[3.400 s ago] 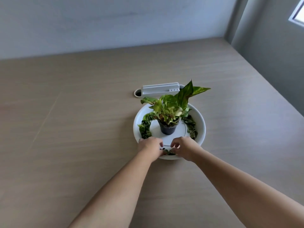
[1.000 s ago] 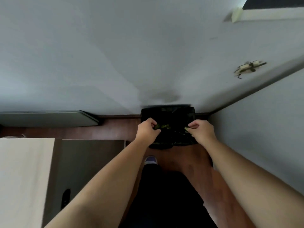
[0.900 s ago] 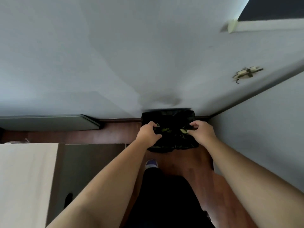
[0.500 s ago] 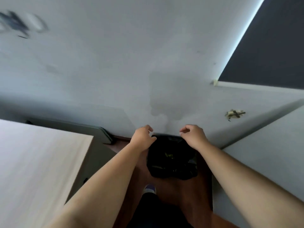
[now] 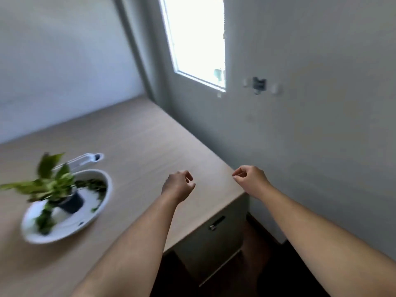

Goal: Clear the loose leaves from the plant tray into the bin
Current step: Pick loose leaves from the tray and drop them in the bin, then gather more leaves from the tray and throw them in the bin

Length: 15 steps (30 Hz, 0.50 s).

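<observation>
A white round plant tray (image 5: 64,231) sits on the wooden table (image 5: 139,146) at the left, blurred by motion. A potted plant (image 5: 70,203) in a dark pot stands in its middle. Loose green leaves (image 5: 94,185) lie along the tray's far side, and more leaves (image 5: 44,220) lie at its near left. My left hand (image 5: 179,186) hovers over the table's right part, fingers loosely curled, holding nothing. Past the table's corner, my right hand (image 5: 249,179) hangs in the air, also loosely curled and holding nothing. The bin is out of view.
A white flat device (image 5: 82,160) lies on the table behind the tray. A grey drawer unit (image 5: 214,236) with a dark handle stands under the table's right corner. A grey wall (image 5: 310,136) and a bright window (image 5: 197,39) are to the right.
Both hands let go of the leaves over the black bin and lifted away. My view has swung from the bin back to the table, and the tray is in sight again.
</observation>
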{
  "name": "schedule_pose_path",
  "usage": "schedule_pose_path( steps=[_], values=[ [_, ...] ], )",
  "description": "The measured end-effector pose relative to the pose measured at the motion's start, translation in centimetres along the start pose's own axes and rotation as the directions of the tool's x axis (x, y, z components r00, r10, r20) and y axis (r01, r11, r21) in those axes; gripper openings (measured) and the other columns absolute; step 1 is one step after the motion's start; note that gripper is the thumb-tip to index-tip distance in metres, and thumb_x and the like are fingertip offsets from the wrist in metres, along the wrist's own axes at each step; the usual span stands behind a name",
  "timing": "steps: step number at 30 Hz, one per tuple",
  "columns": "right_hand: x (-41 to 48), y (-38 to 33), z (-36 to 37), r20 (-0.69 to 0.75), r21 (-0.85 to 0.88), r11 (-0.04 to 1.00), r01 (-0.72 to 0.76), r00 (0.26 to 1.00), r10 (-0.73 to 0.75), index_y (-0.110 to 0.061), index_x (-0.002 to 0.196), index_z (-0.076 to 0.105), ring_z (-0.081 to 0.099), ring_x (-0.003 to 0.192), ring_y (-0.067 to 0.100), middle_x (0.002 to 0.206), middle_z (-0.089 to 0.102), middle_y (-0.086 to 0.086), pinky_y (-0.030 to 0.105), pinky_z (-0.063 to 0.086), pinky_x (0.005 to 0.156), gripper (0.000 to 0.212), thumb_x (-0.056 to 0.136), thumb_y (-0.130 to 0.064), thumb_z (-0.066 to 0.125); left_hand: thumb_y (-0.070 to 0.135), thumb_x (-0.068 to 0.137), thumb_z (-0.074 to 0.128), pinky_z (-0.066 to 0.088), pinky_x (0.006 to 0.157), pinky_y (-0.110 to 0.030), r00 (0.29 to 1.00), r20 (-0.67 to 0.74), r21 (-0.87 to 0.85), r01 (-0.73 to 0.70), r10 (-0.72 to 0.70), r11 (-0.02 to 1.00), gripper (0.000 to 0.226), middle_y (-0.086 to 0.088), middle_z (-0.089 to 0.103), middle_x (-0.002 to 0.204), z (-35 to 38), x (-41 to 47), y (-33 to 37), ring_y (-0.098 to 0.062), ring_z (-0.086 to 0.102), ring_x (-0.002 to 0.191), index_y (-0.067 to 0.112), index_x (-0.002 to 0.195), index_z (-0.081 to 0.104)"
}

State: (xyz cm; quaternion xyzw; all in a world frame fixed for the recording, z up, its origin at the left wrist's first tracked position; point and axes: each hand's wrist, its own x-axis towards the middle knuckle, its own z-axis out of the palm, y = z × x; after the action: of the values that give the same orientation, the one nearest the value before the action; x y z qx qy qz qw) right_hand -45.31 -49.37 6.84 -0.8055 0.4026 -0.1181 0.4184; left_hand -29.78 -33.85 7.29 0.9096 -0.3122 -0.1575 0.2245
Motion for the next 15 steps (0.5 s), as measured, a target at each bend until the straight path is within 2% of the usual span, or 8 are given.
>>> schedule_pose_path(
  steps=[2,5,9,12,15],
  values=[
    [0.5,-3.6,3.5,0.077,-0.014,0.997,0.072,0.995,-0.071,-0.015,0.085,0.071,0.057,0.073,0.017,0.078,0.065,0.001,0.018,0.038,0.05,0.011,0.084,-0.018,0.061,0.027,0.081,0.061,0.055,0.084,-0.032,0.993,-0.064,-0.019,0.096,-0.097,0.995,0.016,-0.003,0.073,0.1,-3.0,-0.9,-4.2,-0.022,0.067,0.095,0.02,0.094,0.068],
    [0.7,-8.9,10.1,0.205,-0.005,0.986,0.166,0.965,-0.162,-0.015,0.086,0.071,0.058,0.071,0.018,0.084,0.067,0.006,0.02,0.04,0.049,0.012,0.084,-0.016,0.059,0.024,0.08,0.062,0.055,0.084,-0.031,0.962,-0.146,-0.051,0.226,-0.231,0.973,0.012,-0.004,0.074,0.096,-7.0,-3.0,-11.2,-0.023,0.067,0.094,0.019,0.089,0.068],
    [0.0,-15.4,19.4,0.333,-0.015,0.951,0.308,0.899,-0.286,-0.013,0.085,0.072,0.052,0.058,0.013,0.073,0.064,0.003,0.015,0.039,0.044,0.012,0.082,-0.011,0.061,0.019,0.08,0.061,0.054,0.082,-0.031,0.895,-0.209,-0.122,0.375,-0.393,0.919,0.009,-0.007,0.073,0.095,-10.6,-5.5,-20.7,-0.025,0.066,0.094,0.016,0.086,0.068],
    [-0.4,-19.3,25.9,0.404,-0.013,0.934,0.357,0.856,-0.322,-0.013,0.084,0.073,0.052,0.06,0.014,0.072,0.063,0.003,0.019,0.04,0.047,0.013,0.081,-0.011,0.061,0.016,0.08,0.058,0.051,0.08,-0.029,0.85,-0.217,-0.125,0.464,-0.48,0.877,0.006,-0.008,0.07,0.098,-13.0,-6.2,-27.3,-0.026,0.064,0.094,0.02,0.079,0.062],
    [-0.5,-22.5,32.0,0.46,-0.054,0.915,0.4,0.823,-0.333,-0.012,0.087,0.072,0.054,0.071,0.017,0.075,0.063,0.003,0.021,0.04,0.061,0.016,0.081,-0.012,0.057,0.012,0.08,0.058,0.047,0.081,-0.027,0.827,-0.243,-0.103,0.497,-0.506,0.862,0.006,-0.009,0.064,0.106,-15.7,-5.6,-33.4,-0.027,0.061,0.097,0.015,0.082,0.063]
  ],
)
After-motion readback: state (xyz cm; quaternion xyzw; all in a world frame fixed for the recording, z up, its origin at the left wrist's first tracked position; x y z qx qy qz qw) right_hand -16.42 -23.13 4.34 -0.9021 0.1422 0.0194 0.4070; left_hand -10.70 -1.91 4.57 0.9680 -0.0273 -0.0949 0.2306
